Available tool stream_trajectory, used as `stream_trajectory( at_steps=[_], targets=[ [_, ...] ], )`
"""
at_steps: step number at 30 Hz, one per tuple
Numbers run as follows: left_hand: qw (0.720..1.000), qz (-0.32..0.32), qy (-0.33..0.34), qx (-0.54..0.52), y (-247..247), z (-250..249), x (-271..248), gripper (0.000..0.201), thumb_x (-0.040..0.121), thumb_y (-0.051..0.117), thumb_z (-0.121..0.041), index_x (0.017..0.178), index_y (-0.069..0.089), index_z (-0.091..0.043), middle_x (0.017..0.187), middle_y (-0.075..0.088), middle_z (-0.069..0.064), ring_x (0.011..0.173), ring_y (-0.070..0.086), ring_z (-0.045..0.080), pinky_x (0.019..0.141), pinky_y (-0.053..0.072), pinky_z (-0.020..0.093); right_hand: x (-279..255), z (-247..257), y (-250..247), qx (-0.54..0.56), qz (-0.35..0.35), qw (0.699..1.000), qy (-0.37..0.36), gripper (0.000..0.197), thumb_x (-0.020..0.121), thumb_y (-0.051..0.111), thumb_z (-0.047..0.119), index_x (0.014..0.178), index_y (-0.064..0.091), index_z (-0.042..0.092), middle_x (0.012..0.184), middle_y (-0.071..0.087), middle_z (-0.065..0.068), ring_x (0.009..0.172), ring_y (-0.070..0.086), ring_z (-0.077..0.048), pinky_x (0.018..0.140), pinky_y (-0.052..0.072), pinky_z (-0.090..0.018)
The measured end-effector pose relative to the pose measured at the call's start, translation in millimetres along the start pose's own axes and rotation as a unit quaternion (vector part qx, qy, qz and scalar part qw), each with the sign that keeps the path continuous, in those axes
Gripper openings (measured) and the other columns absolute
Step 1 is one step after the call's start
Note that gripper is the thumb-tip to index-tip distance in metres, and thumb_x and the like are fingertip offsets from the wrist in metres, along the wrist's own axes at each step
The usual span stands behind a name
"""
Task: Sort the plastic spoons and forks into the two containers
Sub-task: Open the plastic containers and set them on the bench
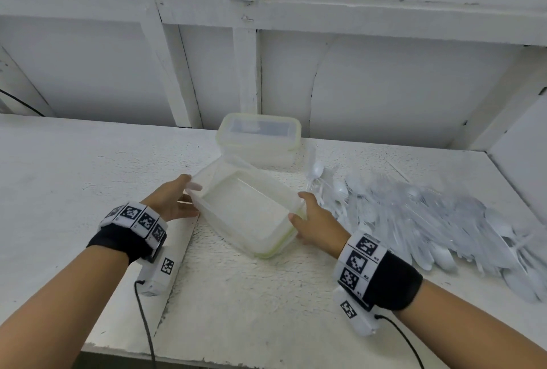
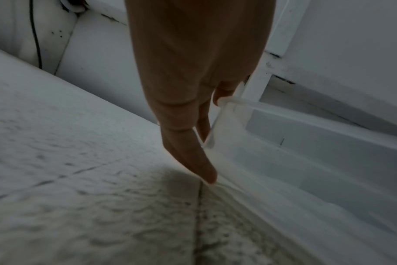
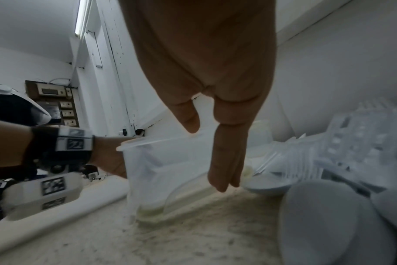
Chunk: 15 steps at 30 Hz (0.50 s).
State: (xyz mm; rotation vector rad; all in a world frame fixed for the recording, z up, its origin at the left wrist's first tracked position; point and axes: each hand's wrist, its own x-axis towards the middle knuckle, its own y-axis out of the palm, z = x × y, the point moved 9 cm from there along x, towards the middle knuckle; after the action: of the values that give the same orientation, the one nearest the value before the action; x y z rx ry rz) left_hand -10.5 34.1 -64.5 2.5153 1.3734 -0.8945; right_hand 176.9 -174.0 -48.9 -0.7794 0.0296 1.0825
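An empty translucent container [image 1: 245, 205] stands slanted at the middle of the white table, on what looks like a green-rimmed lid [image 1: 268, 253]. My left hand [image 1: 192, 198] pinches its left end, thumb on the rim and fingers straight down the wall [image 2: 283, 161]. My right hand [image 1: 300, 208] pinches its right end, with the thumb [image 3: 191, 123] over the rim of the container [image 3: 165, 170] and the fingers [image 3: 224, 161] outside. Behind stands a second container [image 1: 259, 137] with its lid on. A heap of white plastic spoons and forks [image 1: 429, 220] lies to the right.
A white framed wall [image 1: 245, 72] rises right behind the table, and a side wall [image 1: 518, 161] closes the right end. The front edge [image 1: 207, 357] runs below my forearms. Bare tabletop [image 1: 74, 167] stretches to the left. Cables hang from both wrist cameras.
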Motion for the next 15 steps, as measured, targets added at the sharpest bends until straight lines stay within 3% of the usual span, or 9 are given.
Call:
stream_trajectory(
  at_steps=[2, 5, 8, 10, 15],
  targets=[
    [1.000, 0.013, 0.002, 0.006, -7, 9, -3, 0.035, 0.099, 0.036, -0.029, 0.098, 0.059, -0.003, 0.092, 0.057, 0.020, 0.077, 0.059, 0.030, 0.073, 0.051, 0.035, 8, 1, -7, 0.023, -0.006, 1.000, 0.019, 0.052, 0.096, 0.046, 0.026, 0.143, 0.025, 0.021, 0.124, 0.055, -0.013, 0.096, 0.065, -0.027, 0.086, 0.054, -0.041],
    [0.998, 0.020, 0.028, 0.057, -9, 13, -3, 0.042, 0.100, 0.034, -0.041, 0.107, 0.060, -0.009, 0.095, 0.060, 0.014, 0.084, 0.058, 0.026, 0.075, 0.049, 0.034, 18, 0, -16, 0.047, -0.012, 0.997, 0.057, 0.043, 0.097, 0.045, 0.027, 0.137, 0.038, 0.013, 0.124, 0.055, -0.014, 0.089, 0.064, -0.022, 0.086, 0.055, -0.036],
    [0.984, -0.011, 0.082, 0.155, -10, -1, 4, 0.048, 0.099, 0.028, -0.046, 0.115, 0.060, -0.014, 0.110, 0.056, 0.008, 0.101, 0.054, 0.025, 0.082, 0.045, 0.035, 22, 0, -17, 0.048, 0.000, 0.996, 0.070, 0.039, 0.097, 0.045, 0.027, 0.133, 0.043, 0.011, 0.125, 0.054, -0.014, 0.088, 0.061, -0.020, 0.083, 0.055, -0.032],
    [0.982, -0.023, 0.098, 0.162, -8, -12, 11, 0.047, 0.101, 0.026, -0.043, 0.117, 0.059, -0.013, 0.117, 0.054, 0.010, 0.110, 0.051, 0.026, 0.087, 0.043, 0.036, 24, 0, -16, 0.044, 0.007, 0.997, 0.071, 0.037, 0.097, 0.046, 0.027, 0.130, 0.045, 0.010, 0.122, 0.055, -0.013, 0.090, 0.062, -0.021, 0.082, 0.055, -0.032],
    [0.997, 0.010, 0.050, 0.054, 4, -11, 14, 0.037, 0.102, 0.030, -0.037, 0.108, 0.057, -0.012, 0.104, 0.059, 0.015, 0.088, 0.058, 0.025, 0.086, 0.045, 0.037, 29, -3, -16, 0.041, 0.013, 0.997, 0.070, 0.035, 0.096, 0.048, 0.028, 0.126, 0.048, 0.009, 0.116, 0.059, -0.013, 0.097, 0.065, -0.025, 0.085, 0.055, -0.036]
  ],
)
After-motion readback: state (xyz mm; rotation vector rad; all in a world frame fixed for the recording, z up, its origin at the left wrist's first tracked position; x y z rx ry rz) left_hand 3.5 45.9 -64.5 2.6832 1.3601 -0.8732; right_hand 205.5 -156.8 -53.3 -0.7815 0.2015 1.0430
